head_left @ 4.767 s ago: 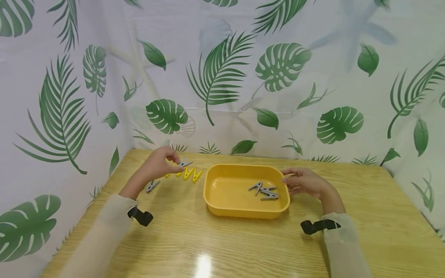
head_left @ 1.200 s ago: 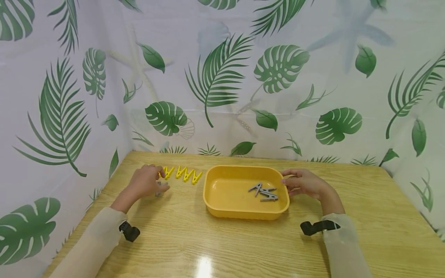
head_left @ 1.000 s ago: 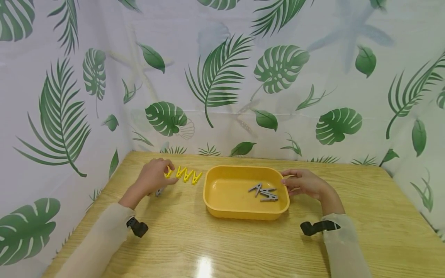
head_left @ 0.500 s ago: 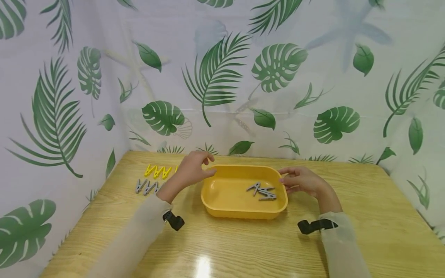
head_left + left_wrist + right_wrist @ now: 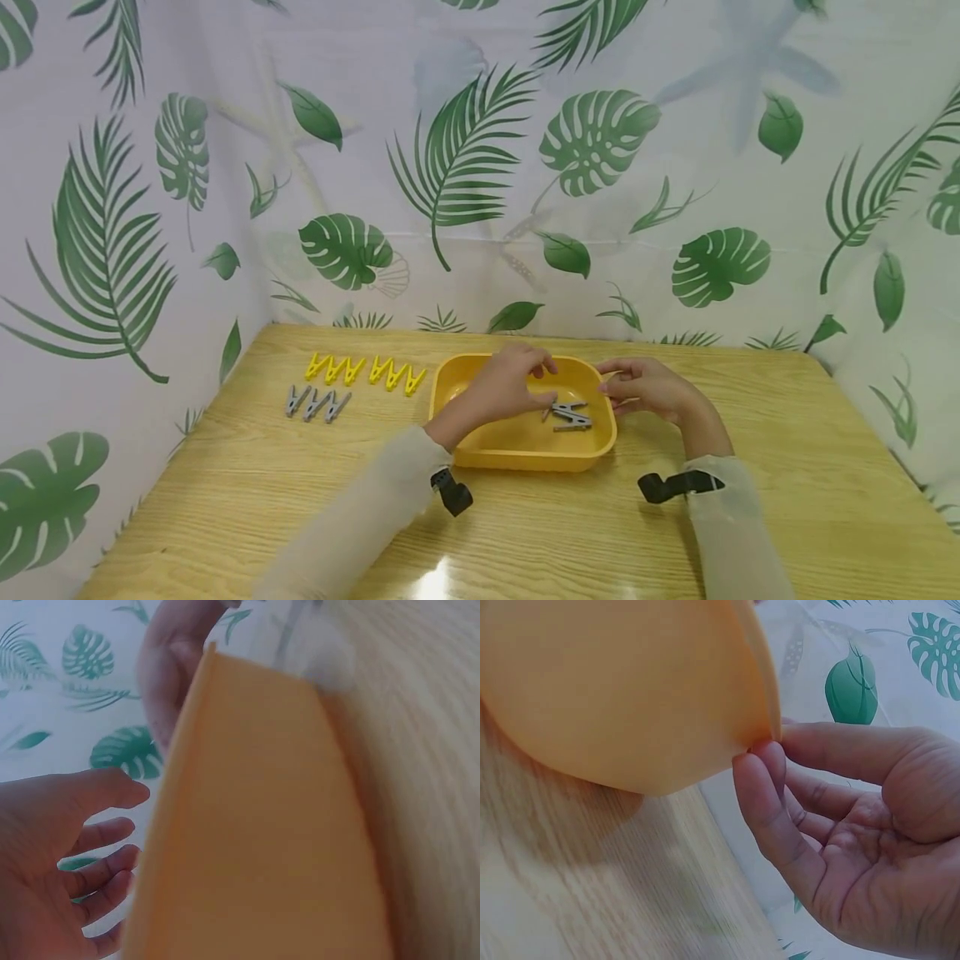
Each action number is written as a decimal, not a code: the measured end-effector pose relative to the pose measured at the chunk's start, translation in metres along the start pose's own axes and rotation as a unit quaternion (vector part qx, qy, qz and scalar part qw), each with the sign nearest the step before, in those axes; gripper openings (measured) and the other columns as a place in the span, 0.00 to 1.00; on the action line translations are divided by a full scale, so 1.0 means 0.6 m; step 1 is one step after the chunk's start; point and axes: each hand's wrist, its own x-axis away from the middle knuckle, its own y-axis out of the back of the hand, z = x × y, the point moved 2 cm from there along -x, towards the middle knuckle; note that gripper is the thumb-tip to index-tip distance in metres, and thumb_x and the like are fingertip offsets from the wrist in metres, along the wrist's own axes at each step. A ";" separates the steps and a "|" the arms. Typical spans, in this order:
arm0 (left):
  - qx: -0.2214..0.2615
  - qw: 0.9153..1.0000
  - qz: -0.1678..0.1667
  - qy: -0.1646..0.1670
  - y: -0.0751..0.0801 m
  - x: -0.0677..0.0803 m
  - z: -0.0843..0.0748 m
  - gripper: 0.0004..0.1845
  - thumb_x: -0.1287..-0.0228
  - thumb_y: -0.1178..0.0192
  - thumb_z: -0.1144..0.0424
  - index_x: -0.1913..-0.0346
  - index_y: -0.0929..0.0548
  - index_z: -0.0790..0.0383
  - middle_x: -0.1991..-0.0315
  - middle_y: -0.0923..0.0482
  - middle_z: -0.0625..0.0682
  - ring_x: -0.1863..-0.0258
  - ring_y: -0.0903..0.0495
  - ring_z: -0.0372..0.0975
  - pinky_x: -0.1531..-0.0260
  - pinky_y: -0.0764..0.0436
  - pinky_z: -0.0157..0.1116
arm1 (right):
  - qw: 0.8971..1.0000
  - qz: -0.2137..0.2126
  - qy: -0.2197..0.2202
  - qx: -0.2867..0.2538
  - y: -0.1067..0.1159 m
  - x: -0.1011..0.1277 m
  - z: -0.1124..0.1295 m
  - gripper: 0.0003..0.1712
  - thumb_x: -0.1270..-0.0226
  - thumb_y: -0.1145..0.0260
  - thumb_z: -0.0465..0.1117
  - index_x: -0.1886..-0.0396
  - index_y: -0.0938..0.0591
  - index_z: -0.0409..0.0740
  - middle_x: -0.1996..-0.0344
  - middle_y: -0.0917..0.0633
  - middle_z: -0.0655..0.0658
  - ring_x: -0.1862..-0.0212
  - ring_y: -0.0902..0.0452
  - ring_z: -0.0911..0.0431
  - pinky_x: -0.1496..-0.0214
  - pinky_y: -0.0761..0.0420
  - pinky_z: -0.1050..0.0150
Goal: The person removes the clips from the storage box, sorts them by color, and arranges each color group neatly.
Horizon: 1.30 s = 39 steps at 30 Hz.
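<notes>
My left hand (image 5: 510, 385) hangs over the yellow plastic tray (image 5: 517, 457), fingers apart and loosely bent, holding nothing. Just past its fingertips, several grey clothespins (image 5: 573, 418) lie in the tray's right half, partly hidden by the hand. My right hand (image 5: 652, 393) pinches the tray's right rim between thumb and fingers, as the right wrist view shows up close. On the table at left, three grey clothespins (image 5: 312, 406) stand in a row. Behind them runs a row of yellow clothespins (image 5: 350, 372), split by a small gap.
The wooden table (image 5: 315, 500) carries everything. A white leaf-printed cloth (image 5: 480, 275) hangs along its back and left sides. The tray's near wall (image 5: 262, 817) rises between the left wrist camera and the tray's inside.
My left hand held a grey clothespin; that clothespin is now out of the hand, and three stand in a row. The hand has swung right, over the tray. My right hand stays on the rim.
</notes>
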 end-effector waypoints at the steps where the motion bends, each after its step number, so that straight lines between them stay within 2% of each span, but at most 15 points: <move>1: -0.011 1.000 0.005 -0.003 -0.009 -0.003 -0.006 0.18 0.35 0.30 0.54 0.46 0.16 0.58 0.53 0.17 0.54 0.53 0.22 0.43 0.51 0.24 0.36 | 1.000 0.001 0.002 -0.003 0.000 0.000 0.000 0.33 0.25 0.36 0.39 0.28 0.34 0.27 0.61 0.12 0.47 0.62 0.15 0.56 0.53 0.13 0.58; 6: -0.066 0.997 0.025 -0.017 -0.052 -0.022 -0.023 0.17 0.36 0.29 0.51 0.48 0.14 0.51 0.54 0.18 0.50 0.56 0.24 0.38 0.56 0.26 0.33 | 1.000 0.009 0.012 -0.013 0.001 0.002 0.000 0.33 0.25 0.38 0.38 0.28 0.36 0.26 0.61 0.12 0.47 0.61 0.14 0.56 0.53 0.13 0.57; 11: -0.085 0.995 0.044 -0.012 -0.082 -0.031 -0.031 0.14 0.35 0.30 0.49 0.49 0.13 0.46 0.53 0.19 0.48 0.57 0.27 0.38 0.57 0.30 0.34 | 1.000 0.013 0.016 -0.013 0.001 0.003 -0.002 0.33 0.25 0.38 0.37 0.27 0.37 0.26 0.62 0.13 0.48 0.60 0.16 0.56 0.52 0.13 0.58; 15: -0.093 0.994 0.058 -0.001 -0.096 -0.032 -0.035 0.12 0.34 0.32 0.50 0.49 0.13 0.43 0.51 0.21 0.46 0.56 0.30 0.38 0.54 0.30 0.36 | 1.000 0.017 0.018 -0.018 0.000 0.003 -0.002 0.33 0.24 0.39 0.37 0.27 0.37 0.27 0.62 0.12 0.49 0.58 0.14 0.56 0.52 0.13 0.58; 20: -0.099 0.992 0.072 0.015 -0.105 -0.032 -0.037 0.10 0.32 0.34 0.50 0.50 0.13 0.42 0.48 0.23 0.46 0.52 0.30 0.39 0.49 0.29 0.40 | 1.000 0.018 0.016 -0.017 -0.001 0.003 -0.001 0.33 0.25 0.38 0.37 0.27 0.37 0.27 0.61 0.12 0.49 0.59 0.14 0.56 0.52 0.13 0.58; 28: -0.119 0.989 0.081 0.022 -0.115 -0.040 -0.034 0.09 0.31 0.34 0.50 0.51 0.12 0.40 0.51 0.23 0.46 0.56 0.32 0.39 0.54 0.31 0.39 | 1.000 0.008 0.011 -0.011 0.001 0.003 -0.001 0.33 0.25 0.37 0.39 0.27 0.35 0.28 0.59 0.11 0.48 0.60 0.16 0.56 0.52 0.13 0.58; 32: -0.130 0.988 0.086 0.023 -0.117 -0.041 -0.033 0.10 0.31 0.34 0.51 0.50 0.13 0.39 0.50 0.23 0.46 0.54 0.32 0.39 0.51 0.29 0.41 | 1.000 0.007 0.010 -0.011 0.001 0.003 -0.001 0.34 0.25 0.36 0.40 0.27 0.35 0.28 0.60 0.11 0.49 0.60 0.17 0.56 0.52 0.13 0.59; 35: -0.127 0.988 0.087 0.028 -0.118 -0.041 -0.033 0.08 0.33 0.33 0.51 0.52 0.13 0.40 0.49 0.23 0.46 0.53 0.31 0.39 0.48 0.28 0.43 | 1.000 0.007 0.011 -0.011 0.000 0.004 -0.001 0.34 0.25 0.36 0.40 0.27 0.35 0.28 0.61 0.11 0.50 0.61 0.17 0.56 0.52 0.13 0.59; 39: -0.120 0.988 0.087 0.033 -0.117 -0.040 -0.034 0.06 0.35 0.30 0.51 0.57 0.13 0.41 0.50 0.24 0.46 0.53 0.32 0.39 0.50 0.30 0.42 | 1.000 0.007 0.009 -0.012 -0.001 0.004 0.000 0.34 0.26 0.36 0.40 0.28 0.35 0.28 0.62 0.11 0.50 0.61 0.17 0.57 0.52 0.13 0.59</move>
